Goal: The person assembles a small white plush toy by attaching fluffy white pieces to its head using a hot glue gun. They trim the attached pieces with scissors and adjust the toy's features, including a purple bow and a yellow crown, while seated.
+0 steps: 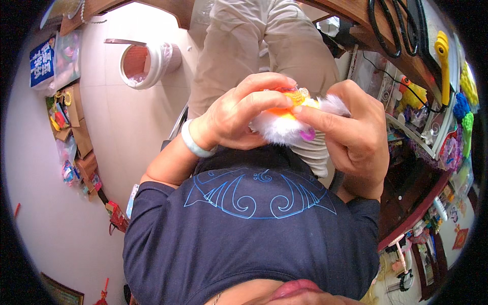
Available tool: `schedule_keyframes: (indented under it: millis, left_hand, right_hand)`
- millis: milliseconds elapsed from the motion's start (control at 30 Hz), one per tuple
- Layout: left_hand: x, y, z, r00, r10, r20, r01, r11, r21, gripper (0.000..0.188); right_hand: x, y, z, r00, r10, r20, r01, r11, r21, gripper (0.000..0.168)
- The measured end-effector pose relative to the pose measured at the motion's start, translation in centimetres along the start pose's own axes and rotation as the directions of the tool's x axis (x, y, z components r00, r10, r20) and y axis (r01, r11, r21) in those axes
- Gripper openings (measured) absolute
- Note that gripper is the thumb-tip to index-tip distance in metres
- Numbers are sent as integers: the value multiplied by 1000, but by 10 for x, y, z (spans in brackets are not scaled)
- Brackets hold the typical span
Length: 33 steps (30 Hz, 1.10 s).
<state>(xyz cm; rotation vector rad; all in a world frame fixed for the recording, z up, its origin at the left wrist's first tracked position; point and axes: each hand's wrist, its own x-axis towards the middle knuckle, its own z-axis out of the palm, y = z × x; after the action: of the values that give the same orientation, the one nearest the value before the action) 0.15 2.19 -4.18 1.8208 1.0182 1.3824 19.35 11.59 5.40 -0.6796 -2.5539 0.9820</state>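
My left hand (236,110), with a pale bangle (192,139) at the wrist, grips a small plush craft piece (280,127) above my lap. White fluffy trim runs along its lower side, and the upper part is orange and yellow. A purple curved bit (307,134) sticks out at its lower right edge. The thumb and fingers of my right hand (354,133) press on the piece from the other side. Close to that thumb is a greyish-white fur tuft (333,103), partly covered by the fingers. What lies inside my left palm is hidden.
On the pale floor at left lies or stands a lined waste bin (152,68). Cardboard boxes (81,137) and bags line the left wall. To the right are a wooden table edge (411,72), black cords (387,36), a yellow-handled tool (442,68) and a white rack (415,141).
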Motion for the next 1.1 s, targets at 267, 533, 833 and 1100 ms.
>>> schedule_keyframes:
  millis: [267, 533, 833, 1100]
  left_hand:
    - [-1, -2, -3, 996, 72, 48, -71, 997, -19, 61]
    - [-2, -1, 3, 999, -22, -39, 22, 1000, -12, 54]
    - [6, 6, -10, 998, -5, -66, 12, 993, 118, 50]
    - [20, 13, -32, 976, -18, -218, 71, 969, 238, 53]
  right_hand:
    - [1, 5, -1, 995, 73, 62, -76, 996, 43, 46]
    - [2, 13, -11, 965, 81, -250, -67, 996, 66, 46]
    - [29, 54, -44, 656, 115, -746, 16, 986, 166, 29]
    - [78, 72, -29, 804, -304, -510, 81, 907, -413, 27]
